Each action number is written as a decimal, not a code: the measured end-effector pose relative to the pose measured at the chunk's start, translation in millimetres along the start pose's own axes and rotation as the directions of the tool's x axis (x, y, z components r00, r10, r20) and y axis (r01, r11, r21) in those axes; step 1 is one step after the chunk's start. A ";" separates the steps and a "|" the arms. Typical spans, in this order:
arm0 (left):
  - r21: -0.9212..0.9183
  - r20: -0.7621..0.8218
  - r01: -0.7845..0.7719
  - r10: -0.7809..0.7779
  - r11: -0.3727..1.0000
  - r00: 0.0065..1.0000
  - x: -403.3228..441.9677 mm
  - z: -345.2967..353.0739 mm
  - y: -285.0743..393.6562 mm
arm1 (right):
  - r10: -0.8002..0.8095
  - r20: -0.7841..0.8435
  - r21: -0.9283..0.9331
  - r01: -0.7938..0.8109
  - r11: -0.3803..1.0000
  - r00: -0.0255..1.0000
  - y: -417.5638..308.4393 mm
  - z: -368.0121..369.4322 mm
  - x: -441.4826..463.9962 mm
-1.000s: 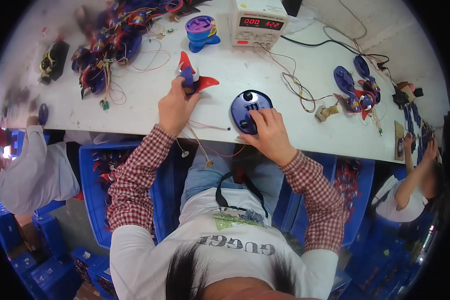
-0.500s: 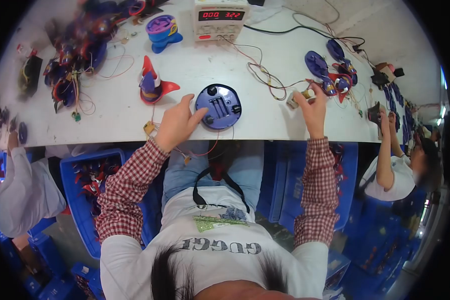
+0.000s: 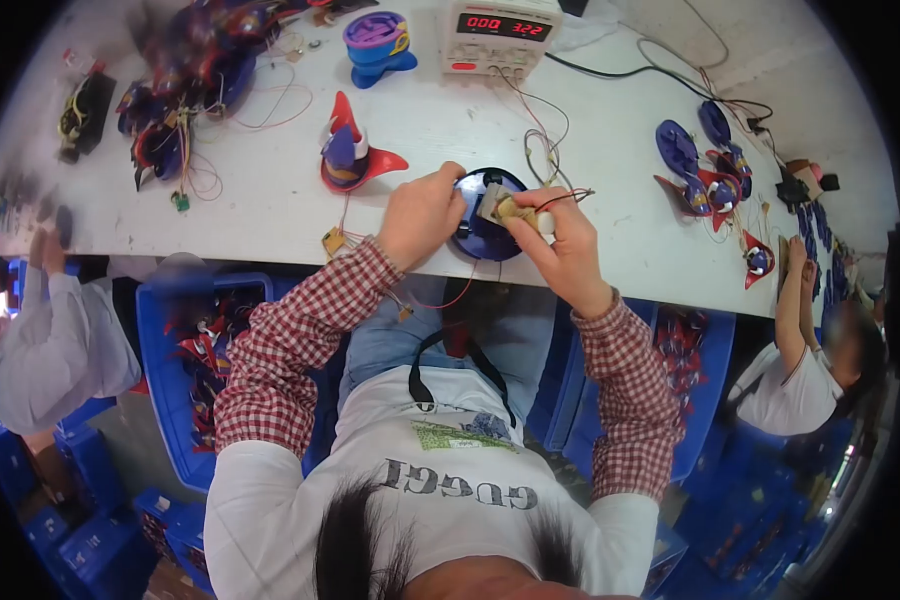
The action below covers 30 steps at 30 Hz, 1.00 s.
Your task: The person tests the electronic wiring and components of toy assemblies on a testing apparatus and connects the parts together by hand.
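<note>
My left hand (image 3: 425, 215) is closed at the left rim of a round dark-purple plastic base (image 3: 482, 246), near the table's front edge. Over that base, my right hand (image 3: 570, 255) pinches a small pale block with wires (image 3: 494, 204), its end against or just above the base's battery slots; contact is unclear. The block and fingers cover much of the base's inside. Left of my hands stands a red and purple pointed toy part (image 3: 355, 165). Thin wires run from it to a small yellowish piece (image 3: 334, 241) at the table edge.
A power supply (image 3: 500, 40) with a red display stands at the back, its leads trailing forward. Beside it is a blue and purple toy (image 3: 378, 55). Wired toy parts lie piled left (image 3: 195, 65) and right (image 3: 715, 185). Blue bins (image 3: 175, 455) sit below; people work at both sides.
My right hand has brought the wired block leftward from the table's right side to over the base. My left hand has closed at the base's rim. The whole view has shifted.
</note>
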<state>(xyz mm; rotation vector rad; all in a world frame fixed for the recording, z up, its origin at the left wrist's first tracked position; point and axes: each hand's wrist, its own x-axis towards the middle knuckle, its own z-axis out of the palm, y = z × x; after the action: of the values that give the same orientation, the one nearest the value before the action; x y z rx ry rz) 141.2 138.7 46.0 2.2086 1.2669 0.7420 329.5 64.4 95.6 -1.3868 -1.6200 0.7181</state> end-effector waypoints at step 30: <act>-0.134 -0.100 -0.082 0.069 0.988 0.993 0.8 8.2 -9.5 | -0.180 0.279 -0.324 0.269 0.907 0.943 -2.9 18.9 19.6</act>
<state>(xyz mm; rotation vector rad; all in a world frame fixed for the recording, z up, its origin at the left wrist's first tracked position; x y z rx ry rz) 141.1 142.5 34.0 2.1416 1.1451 0.9460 311.3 84.7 94.0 -1.3653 -2.1526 0.4820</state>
